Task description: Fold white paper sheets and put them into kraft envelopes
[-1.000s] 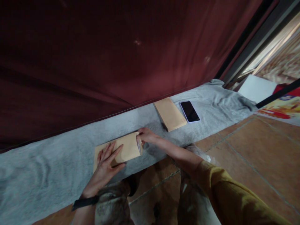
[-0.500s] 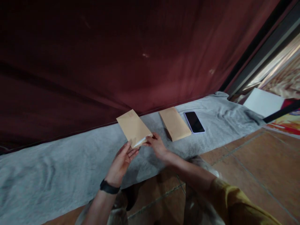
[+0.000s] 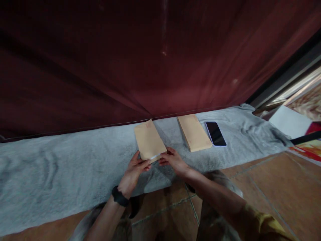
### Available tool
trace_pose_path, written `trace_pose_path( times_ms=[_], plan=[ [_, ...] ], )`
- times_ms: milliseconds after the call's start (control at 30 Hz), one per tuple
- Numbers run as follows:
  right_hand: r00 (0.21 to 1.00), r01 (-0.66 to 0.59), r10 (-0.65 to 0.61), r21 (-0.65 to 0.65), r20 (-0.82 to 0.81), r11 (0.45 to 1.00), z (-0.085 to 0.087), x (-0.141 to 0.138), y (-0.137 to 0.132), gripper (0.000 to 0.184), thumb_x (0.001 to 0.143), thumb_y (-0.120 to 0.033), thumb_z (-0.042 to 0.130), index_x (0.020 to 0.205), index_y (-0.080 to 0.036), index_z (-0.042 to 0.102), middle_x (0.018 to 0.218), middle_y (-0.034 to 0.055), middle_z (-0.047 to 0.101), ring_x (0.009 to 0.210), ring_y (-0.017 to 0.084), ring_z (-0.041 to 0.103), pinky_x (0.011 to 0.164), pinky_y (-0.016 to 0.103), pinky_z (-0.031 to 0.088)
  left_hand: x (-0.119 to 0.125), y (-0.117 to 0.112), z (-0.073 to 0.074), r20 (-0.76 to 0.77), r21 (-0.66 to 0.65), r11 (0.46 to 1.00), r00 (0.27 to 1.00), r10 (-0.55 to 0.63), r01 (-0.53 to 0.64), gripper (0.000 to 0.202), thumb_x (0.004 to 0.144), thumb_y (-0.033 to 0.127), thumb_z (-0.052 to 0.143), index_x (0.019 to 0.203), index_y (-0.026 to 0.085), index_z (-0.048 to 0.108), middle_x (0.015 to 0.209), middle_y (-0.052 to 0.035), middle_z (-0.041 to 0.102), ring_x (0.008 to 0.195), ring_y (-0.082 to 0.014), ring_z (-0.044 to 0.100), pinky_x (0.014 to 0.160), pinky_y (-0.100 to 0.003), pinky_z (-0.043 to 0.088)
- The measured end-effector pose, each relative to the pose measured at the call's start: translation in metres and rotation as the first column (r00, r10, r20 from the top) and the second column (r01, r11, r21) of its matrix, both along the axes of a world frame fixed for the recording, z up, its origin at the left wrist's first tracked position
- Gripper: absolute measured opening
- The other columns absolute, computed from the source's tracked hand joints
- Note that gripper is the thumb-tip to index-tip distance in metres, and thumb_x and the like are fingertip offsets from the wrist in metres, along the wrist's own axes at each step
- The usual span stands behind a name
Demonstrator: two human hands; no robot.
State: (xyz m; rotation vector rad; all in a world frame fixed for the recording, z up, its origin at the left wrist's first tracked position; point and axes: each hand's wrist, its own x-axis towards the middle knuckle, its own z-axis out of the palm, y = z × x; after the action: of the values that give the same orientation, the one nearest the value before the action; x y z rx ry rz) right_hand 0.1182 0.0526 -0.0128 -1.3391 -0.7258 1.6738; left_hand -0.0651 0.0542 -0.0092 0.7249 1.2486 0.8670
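Note:
A tan paper envelope (image 3: 149, 140) is held over a grey cloth (image 3: 62, 167) laid along the floor. My left hand (image 3: 134, 169) pinches its near left corner, and a black band is round that wrist. My right hand (image 3: 174, 160) pinches the near right corner, beside a pale strip at the envelope's open end. Both hands have their fingers closed on the envelope. A stack of similar tan envelopes (image 3: 194, 133) lies on the cloth just to the right.
A dark phone (image 3: 216, 133) lies face up next to the stack. A dark red curtain (image 3: 150, 60) hangs behind the cloth. Brown floor tiles (image 3: 263, 187) run in front, with white paper (image 3: 288, 121) and a colourful print (image 3: 309, 147) at the far right.
The envelope lay flat under my left palm a second ago. Both hands lifted it, turned it lengthwise away from me, and now hold it lower, nearer the cloth.

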Motion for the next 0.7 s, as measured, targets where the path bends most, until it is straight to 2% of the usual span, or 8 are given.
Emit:
trace_pose_path(
  times_ms=[100,233,300,433,533,600,633,700],
  plan=[
    [0.952,-0.134,0.119,0.036,0.282,0.990,-0.005,0.013,-0.003,0.015,0.083,-0.021,0.060,0.098,-0.022,0.057,0.071,-0.0013,0.066,0.055,0.016,0.061,0.054,0.028,0.052,-0.006,-0.001,0.002,-0.140,0.061,0.996,0.989,-0.050,0.059,0.101,0.064,0.018,0.080,0.154,0.018,0.034,0.064,0.0049,0.069,0.050,-0.0128,0.060,0.049,-0.022,0.046],
    [0.661,-0.272,-0.008,0.250,0.750,0.929,-0.004,0.030,-0.004,0.038,0.089,-0.021,0.057,0.127,-0.019,0.054,0.091,0.0061,0.070,0.078,0.021,0.068,0.075,0.034,0.056,-0.011,-0.005,0.001,-0.189,0.071,0.995,0.980,-0.057,0.072,0.112,0.062,0.017,0.079,0.158,0.015,0.024,0.058,0.0070,0.064,0.045,-0.0125,0.056,0.046,-0.022,0.044],
    [0.534,-0.427,-0.094,0.365,0.840,0.828,-0.002,0.033,-0.005,0.040,0.092,-0.020,0.055,0.133,-0.020,0.054,0.113,0.0100,0.068,0.103,0.022,0.066,0.094,0.038,0.054,-0.012,-0.007,-0.001,-0.186,0.068,0.996,0.982,-0.044,0.058,0.109,0.061,0.017,0.078,0.157,0.016,0.028,0.057,0.0076,0.063,0.043,-0.0122,0.055,0.045,-0.021,0.042],
    [0.424,-0.704,-0.112,0.405,0.899,0.584,-0.002,0.023,-0.007,0.033,0.097,-0.019,0.052,0.129,-0.024,0.061,0.137,0.0099,0.059,0.133,0.021,0.051,0.112,0.042,0.043,-0.012,-0.007,-0.006,-0.223,0.072,0.995,0.973,-0.054,0.072,0.088,0.064,0.019,0.074,0.146,0.016,0.044,0.055,0.0072,0.061,0.041,-0.0121,0.053,0.042,-0.021,0.039],
    [0.357,-0.791,-0.084,0.349,0.930,0.502,-0.006,0.013,-0.011,0.035,0.099,-0.018,0.051,0.133,-0.021,0.060,0.145,0.0103,0.054,0.135,0.022,0.049,0.113,0.041,0.043,-0.013,-0.009,-0.006,-0.360,0.116,0.983,0.929,-0.091,0.141,0.073,0.071,0.023,0.068,0.141,0.016,0.050,0.056,0.0056,0.060,0.041,-0.0141,0.052,0.043,-0.023,0.040],
    [0.305,-0.822,-0.069,0.299,0.950,0.484,-0.009,0.009,-0.013,0.036,0.101,-0.020,0.049,0.135,-0.020,0.059,0.146,0.0102,0.055,0.131,0.022,0.052,0.112,0.041,0.044,-0.016,-0.013,-0.003,-0.533,0.162,0.967,0.842,-0.081,0.195,0.074,0.077,0.026,0.066,0.147,0.019,0.045,0.059,0.0038,0.063,0.045,-0.0168,0.056,0.049,-0.026,0.043],
    [0.278,-0.832,-0.065,0.274,0.958,0.482,-0.009,0.008,-0.013,0.035,0.102,-0.021,0.049,0.135,-0.020,0.059,0.145,0.0102,0.055,0.129,0.022,0.054,0.111,0.041,0.044,-0.017,-0.015,-0.001,-0.653,0.180,0.957,0.755,-0.057,0.228,0.074,0.080,0.028,0.065,0.150,0.020,0.042,0.062,0.0019,0.064,0.049,-0.0189,0.060,0.053,-0.027,0.045],
    [0.231,-0.841,-0.066,0.233,0.971,0.488,-0.010,0.007,-0.014,0.033,0.102,-0.023,0.049,0.133,-0.020,0.061,0.143,0.0108,0.057,0.126,0.023,0.056,0.110,0.043,0.044,-0.020,-0.020,0.002,-0.867,0.186,0.926,0.499,-0.003,0.330,0.071,0.086,0.034,0.061,0.153,0.021,0.041,0.075,-0.0044,0.069,0.063,-0.0232,0.066,0.063,-0.031,0.049]
  ],
)
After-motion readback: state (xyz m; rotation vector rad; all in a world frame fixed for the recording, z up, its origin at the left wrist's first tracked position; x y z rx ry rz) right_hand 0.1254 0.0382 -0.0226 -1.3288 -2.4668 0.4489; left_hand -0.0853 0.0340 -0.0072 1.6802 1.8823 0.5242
